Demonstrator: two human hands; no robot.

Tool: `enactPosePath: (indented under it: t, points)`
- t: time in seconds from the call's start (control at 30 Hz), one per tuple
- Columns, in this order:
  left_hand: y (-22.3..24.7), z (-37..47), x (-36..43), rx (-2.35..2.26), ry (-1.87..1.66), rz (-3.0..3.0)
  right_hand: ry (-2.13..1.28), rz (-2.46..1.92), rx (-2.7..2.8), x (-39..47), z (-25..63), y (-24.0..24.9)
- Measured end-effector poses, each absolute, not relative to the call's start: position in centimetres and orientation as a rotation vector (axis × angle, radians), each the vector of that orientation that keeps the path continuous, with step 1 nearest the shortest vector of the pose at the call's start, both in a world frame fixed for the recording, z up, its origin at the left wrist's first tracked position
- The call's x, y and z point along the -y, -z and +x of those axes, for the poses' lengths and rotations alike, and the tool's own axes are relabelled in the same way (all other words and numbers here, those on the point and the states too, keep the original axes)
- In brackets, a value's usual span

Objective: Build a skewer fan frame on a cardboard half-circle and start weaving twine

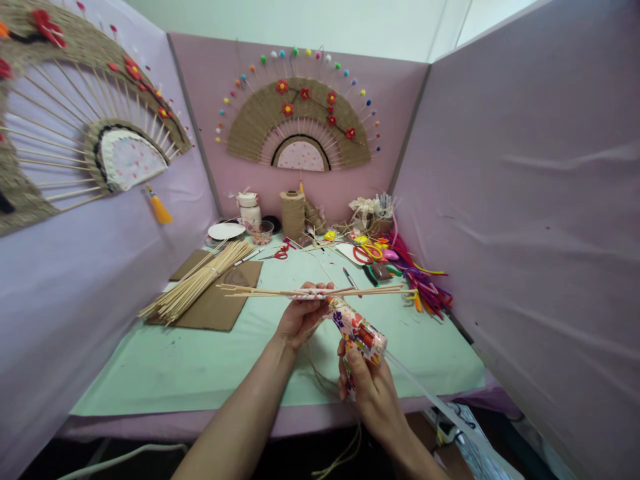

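My left hand holds a small fan base with thin wooden sticks spreading out to both sides, seen nearly edge-on above the table. My right hand is wrapped round the handle of a flower-patterned glue gun. The gun's orange nozzle points up and left and meets the underside of the sticks' centre, close to my left fingers; whether it touches is hard to tell. A twine strand hangs below my left hand. My left fingertips are partly hidden behind the piece.
A bundle of sticks lies on cardboard at left. Behind stand a twine spool and a white bottle. Red scissors lie mid-table; pipe cleaners lie at right. Finished fans hang on the partitions. A pale cord trails from the gun.
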State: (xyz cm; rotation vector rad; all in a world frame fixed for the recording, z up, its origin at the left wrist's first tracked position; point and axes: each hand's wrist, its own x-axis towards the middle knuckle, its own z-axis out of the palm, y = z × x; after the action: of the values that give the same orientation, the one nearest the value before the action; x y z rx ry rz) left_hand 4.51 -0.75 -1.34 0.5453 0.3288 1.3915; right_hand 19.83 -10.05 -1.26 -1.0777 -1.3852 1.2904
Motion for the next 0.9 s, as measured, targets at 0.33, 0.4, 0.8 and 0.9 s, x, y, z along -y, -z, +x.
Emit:
enactPosePath:
  t: [0.33,0.4,0.8,0.9]
  points:
    - [1.25,4.72,0.85,-0.340,-1.397,0.540,-1.327,-1.042,1.389,10.01,19.73,1.73]
    - [1.22,4.74,0.88,-0.343,-1.403,0.543,-1.339,-1.033,1.368,10.06,19.68,1.72]
    - [1.10,4.81,0.96,-0.349,-1.394,0.539,-1.354,-1.076,1.336,10.26,19.55,1.75]
    - [1.12,4.76,0.97,-0.356,-1.394,0.534,-1.347,-1.061,1.315,10.38,19.53,1.67]
